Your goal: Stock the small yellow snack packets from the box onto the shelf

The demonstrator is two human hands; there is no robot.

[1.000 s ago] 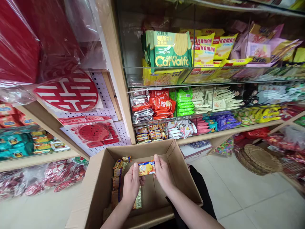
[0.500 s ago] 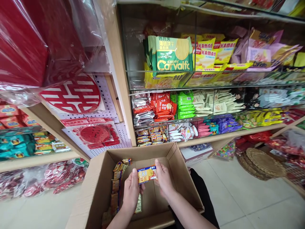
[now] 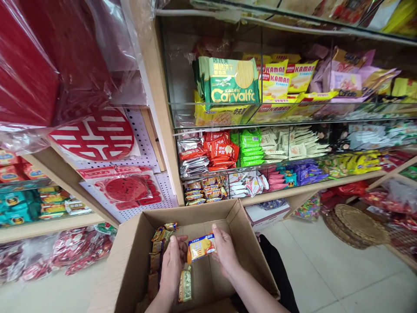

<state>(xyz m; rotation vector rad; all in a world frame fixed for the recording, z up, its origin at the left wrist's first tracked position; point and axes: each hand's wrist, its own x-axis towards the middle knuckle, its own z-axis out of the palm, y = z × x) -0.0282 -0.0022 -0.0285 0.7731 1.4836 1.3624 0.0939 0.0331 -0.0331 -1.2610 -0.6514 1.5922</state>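
Presently, the right hand [image 3: 225,251] grips one packet [image 3: 201,248] at its right end, with the thumb on the upper face. The packet is suspended over the interior of the box [image 3: 192,213], printed face up, its right end higher in view than its left. The left hand [image 3: 172,265] is open, thumb and fingers parted, just beside the packet's left end; contact between the two cannot be confirmed.

The box is cardboard, open at the top, and positioned in front of the shelves [image 3: 325,184]. Inside, a row [image 3: 154,263] of small wrapped items lines the left wall; its near end is in shadow. A single bar [image 3: 185,284] with a pale green-gold face lies to the right of the left wrist.

Shelf contents are arranged by tier. Upper: a green pack [image 3: 231,80] at left, then yellow packs [image 3: 275,82]. Middle: red packs [image 3: 223,152], followed by lime packs [image 3: 250,145]. Bottom: orange packs [image 3: 211,189] at the left end, near the box's far wall.

To the left, a pegboard [image 3: 167,191] carries red ornaments. To the right, woven trays [image 3: 361,221] rest on the tiled floor [image 3: 299,256].
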